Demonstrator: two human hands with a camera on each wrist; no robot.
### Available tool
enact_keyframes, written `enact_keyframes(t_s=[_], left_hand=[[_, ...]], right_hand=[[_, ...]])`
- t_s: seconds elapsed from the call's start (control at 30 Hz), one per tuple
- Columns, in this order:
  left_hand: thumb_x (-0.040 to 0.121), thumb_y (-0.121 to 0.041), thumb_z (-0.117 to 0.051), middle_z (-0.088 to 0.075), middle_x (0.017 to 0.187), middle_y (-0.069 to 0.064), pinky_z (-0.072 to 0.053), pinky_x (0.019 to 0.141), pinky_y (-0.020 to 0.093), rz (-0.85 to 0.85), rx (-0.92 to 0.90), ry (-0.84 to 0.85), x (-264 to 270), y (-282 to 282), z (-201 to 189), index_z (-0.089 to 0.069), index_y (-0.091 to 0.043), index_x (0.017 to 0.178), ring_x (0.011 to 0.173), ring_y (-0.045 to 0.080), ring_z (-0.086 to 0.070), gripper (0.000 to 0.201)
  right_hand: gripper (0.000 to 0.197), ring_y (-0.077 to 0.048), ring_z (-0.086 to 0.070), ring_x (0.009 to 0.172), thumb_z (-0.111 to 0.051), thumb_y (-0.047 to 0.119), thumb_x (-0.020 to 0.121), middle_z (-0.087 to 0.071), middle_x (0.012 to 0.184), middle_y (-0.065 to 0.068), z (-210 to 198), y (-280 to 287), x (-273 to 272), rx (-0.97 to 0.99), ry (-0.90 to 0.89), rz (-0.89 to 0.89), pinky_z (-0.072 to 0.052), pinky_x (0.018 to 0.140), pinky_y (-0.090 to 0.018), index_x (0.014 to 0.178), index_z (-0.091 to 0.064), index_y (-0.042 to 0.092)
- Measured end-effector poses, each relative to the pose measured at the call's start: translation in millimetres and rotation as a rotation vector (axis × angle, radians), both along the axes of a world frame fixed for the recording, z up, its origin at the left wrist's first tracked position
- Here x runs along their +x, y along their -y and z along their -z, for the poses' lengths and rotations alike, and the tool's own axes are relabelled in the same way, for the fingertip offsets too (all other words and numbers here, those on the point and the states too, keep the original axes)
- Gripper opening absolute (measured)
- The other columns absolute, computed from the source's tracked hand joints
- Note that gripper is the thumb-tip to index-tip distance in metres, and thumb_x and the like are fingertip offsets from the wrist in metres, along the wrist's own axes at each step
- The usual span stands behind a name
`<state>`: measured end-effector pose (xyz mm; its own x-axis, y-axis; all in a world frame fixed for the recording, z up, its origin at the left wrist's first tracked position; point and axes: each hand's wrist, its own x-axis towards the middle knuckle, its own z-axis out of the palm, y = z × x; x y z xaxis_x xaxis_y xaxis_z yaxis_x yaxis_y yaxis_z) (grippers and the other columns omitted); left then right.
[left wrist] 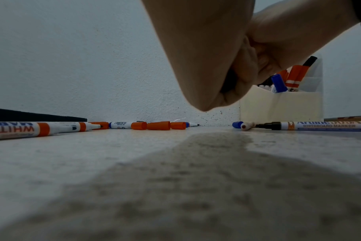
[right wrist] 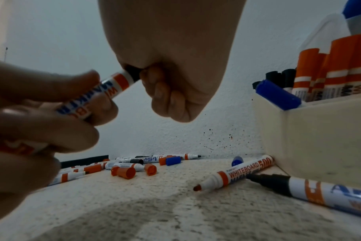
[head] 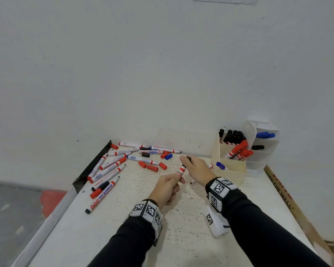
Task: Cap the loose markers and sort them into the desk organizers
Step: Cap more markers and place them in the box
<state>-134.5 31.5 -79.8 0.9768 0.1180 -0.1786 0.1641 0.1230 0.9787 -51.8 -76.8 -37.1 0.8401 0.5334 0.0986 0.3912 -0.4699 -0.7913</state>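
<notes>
Presently, the marker (right wrist: 105, 91) is gripped by the left hand (head: 167, 187) while a black cap (right wrist: 133, 73) is pinched onto its tip by the right hand (head: 196, 169); ink may be smeared on the fingers above that pinch if the cap is seated crooked.

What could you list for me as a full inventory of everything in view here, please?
Held marker: one, white with red bands, between both hands.
Black cap: one, in the right grip at the marker's tip.
Loose markers: many, mostly red-banded, table's left.
Loose caps: several, red, black, blue, mid-table.
Cream organizer: one, holds black, red, blue markers.
White organizer: one, against the wall.
Table: one, speckled white.
Left hand: grips the barrel.
Right hand: grips the cap.
</notes>
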Motion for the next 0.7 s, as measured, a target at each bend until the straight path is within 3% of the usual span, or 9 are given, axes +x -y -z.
enact_keyframes(t_s=[0.17,0.27,0.37,0.43,0.47,0.57,0.63,0.7], left_hand=[[0.096,-0.039,-0.043,-0.051,0.057,-0.003,-0.031,0.039,0.019,0.038,0.119,0.015,1.7,4.5,2.4,-0.064,-0.015,0.086,0.038,0.008,-0.039,0.032],[0.096,-0.046,-0.038,-0.064,0.078,0.001,-0.043,0.060,0.023,0.035,0.182,-0.045,3.8,8.5,1.9,-0.067,-0.015,0.091,0.060,0.013,-0.052,0.043],[0.098,-0.044,-0.030,-0.054,0.087,0.002,-0.038,0.065,0.018,0.064,0.394,-0.116,7.0,14.8,1.3,-0.061,-0.017,0.094,0.069,0.010,-0.046,0.041],[0.099,-0.036,-0.034,-0.055,0.103,0.000,-0.036,0.065,0.013,0.087,0.585,-0.094,14.3,23.5,6.1,-0.054,-0.019,0.119,0.078,0.004,-0.048,0.033],[0.098,-0.032,-0.037,-0.055,0.115,0.000,-0.040,0.071,0.014,0.076,0.671,-0.081,19.3,28.7,8.7,-0.047,-0.019,0.129,0.087,0.005,-0.050,0.035],[0.094,-0.030,-0.039,-0.047,0.133,0.000,-0.042,0.098,0.033,0.092,0.987,-0.040,40.2,42.5,20.1,-0.038,-0.030,0.136,0.115,0.016,-0.045,0.042],[0.093,-0.032,-0.035,-0.034,0.145,-0.001,-0.035,0.105,0.042,0.202,1.229,-0.030,52.3,49.7,22.6,-0.031,-0.036,0.139,0.128,0.022,-0.035,0.047],[0.094,-0.032,-0.034,-0.023,0.152,-0.001,-0.028,0.108,0.048,0.305,1.359,-0.042,59.3,53.3,19.9,-0.028,-0.035,0.142,0.133,0.029,-0.028,0.048]], right_hand=[[0.036,-0.010,-0.040,0.057,-0.042,0.039,0.096,-0.042,0.061,0.004,1.5,19.3,-1.0,-0.080,0.033,-0.014,-0.031,0.056,-0.024,0.065,-0.041,0.020],[0.028,-0.006,-0.048,0.055,-0.048,0.037,0.094,-0.057,0.066,0.003,2.0,37.9,4.1,-0.006,0.044,0.042,-0.036,0.055,-0.019,0.075,-0.053,0.018],[0.024,-0.004,-0.053,0.052,-0.049,0.031,0.094,-0.060,0.071,0.000,-9.6,59.1,14.8,0.139,0.059,0.171,-0.041,0.052,-0.015,0.086,-0.057,0.011],[0.023,-0.013,-0.053,0.057,-0.048,0.029,0.094,-0.057,0.070,-0.002,-22.6,73.1,24.5,0.192,0.134,0.267,-0.045,0.057,-0.023,0.088,-0.056,0.008],[0.021,-0.015,-0.053,0.060,-0.048,0.028,0.094,-0.057,0.072,-0.002,-29.5,79.7,29.8,0.203,0.181,0.323,-0.046,0.060,-0.026,0.090,-0.055,0.009],[0.019,-0.018,-0.057,0.072,-0.048,0.024,0.095,-0.060,0.084,-0.005,-50.8,95.1,43.4,0.225,0.315,0.461,-0.048,0.066,-0.025,0.102,-0.055,0.008],[0.022,-0.016,-0.055,0.075,-0.046,0.021,0.095,-0.058,0.088,-0.004,-62.8,102.5,52.9,0.223,0.367,0.500,-0.047,0.067,-0.021,0.109,-0.054,0.005],[0.021,-0.013,-0.050,0.072,-0.045,0.018,0.096,-0.055,0.086,-0.002,-72.0,107.1,62.0,0.170,0.406,0.531,-0.037,0.059,-0.013,0.112,-0.053,0.005]])
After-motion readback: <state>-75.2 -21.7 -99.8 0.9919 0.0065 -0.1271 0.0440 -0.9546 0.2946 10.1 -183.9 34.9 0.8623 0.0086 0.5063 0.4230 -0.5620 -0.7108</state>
